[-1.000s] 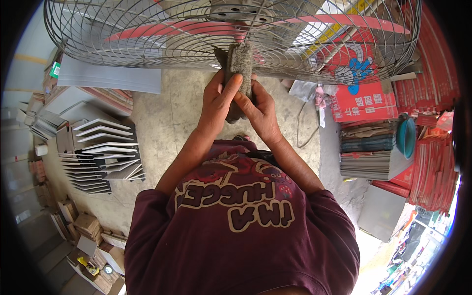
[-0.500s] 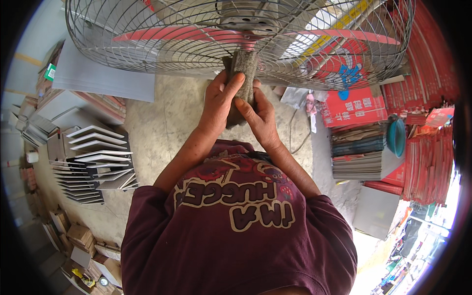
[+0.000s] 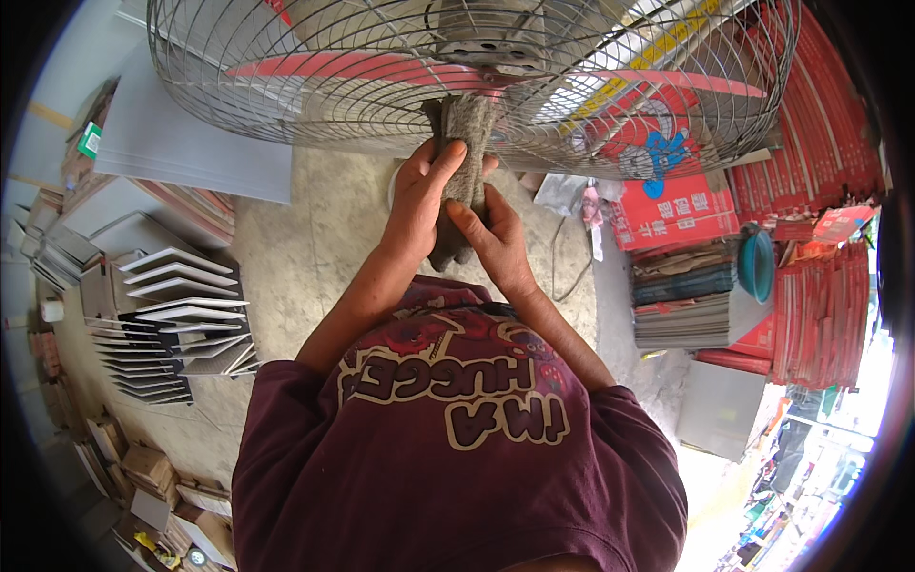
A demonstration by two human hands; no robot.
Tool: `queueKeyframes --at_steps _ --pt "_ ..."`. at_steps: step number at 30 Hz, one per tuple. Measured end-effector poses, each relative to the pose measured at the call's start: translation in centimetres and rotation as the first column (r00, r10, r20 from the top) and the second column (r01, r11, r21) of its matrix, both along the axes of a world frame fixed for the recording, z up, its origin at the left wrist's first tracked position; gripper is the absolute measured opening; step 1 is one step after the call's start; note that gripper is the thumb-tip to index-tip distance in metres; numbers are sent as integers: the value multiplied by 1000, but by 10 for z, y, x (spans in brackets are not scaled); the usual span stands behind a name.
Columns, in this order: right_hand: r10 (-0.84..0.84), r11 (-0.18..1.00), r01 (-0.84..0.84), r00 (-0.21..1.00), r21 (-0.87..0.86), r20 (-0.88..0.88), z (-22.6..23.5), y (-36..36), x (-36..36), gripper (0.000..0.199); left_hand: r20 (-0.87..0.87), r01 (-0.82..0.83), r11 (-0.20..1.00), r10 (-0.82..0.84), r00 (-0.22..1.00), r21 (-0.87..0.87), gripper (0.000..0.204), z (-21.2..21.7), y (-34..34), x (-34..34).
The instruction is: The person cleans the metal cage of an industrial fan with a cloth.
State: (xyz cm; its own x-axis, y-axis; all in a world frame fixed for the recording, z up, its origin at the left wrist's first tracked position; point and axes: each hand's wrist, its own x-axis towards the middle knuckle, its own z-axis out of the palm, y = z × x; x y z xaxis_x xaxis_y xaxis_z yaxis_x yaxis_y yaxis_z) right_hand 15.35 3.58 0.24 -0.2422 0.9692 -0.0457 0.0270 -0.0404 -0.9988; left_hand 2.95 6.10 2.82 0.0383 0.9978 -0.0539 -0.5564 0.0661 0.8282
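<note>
In the head view, you hold a grey fabric bundle out in front of you, in the middle of the scene, between your chest and a large fan. It is folded long and narrow, with its length running from near to far. Your left hand closes around its left side, the thumb laid across the upper face. Your right hand grips it from the right and a little nearer to you, its thumb pressed on the face and fingers curled behind. Both grips are narrow, with the cloth between thumb and fingers. The bundle's far end overlaps the fan's wire guard in the picture; you cannot tell from this angle whether they touch. Red blades show through the wires.

Below lies a pale concrete floor. On your left stand a row of thin panels spread like leaves and, farther off, a broad grey sheet. On your right are a red carton, a teal basin just beside a stack of grey boards, and tall red stacks. A thin cable curves along the floor on that side.
</note>
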Motion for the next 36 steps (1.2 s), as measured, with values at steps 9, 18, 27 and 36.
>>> queueKeyframes --at_steps 9,18,27,36 --pt "29 998 -24 997 -63 78 -9 -3 27 32 101 -15 988 31 994 -157 37 -27 -3 25" --pt "97 995 -97 995 20 -1 -6 -1 32 37 35 -106 992 108 993 -69 36 -8 -16 31" --pt "96 948 -92 995 305 5 36 4 17 40 -56 -101 973 114 992 206 38 40 -22 18" --pt "35 974 -41 999 222 31 45 4 -11 38 59 -66 981 56 997 182 35 36 -8 -10"
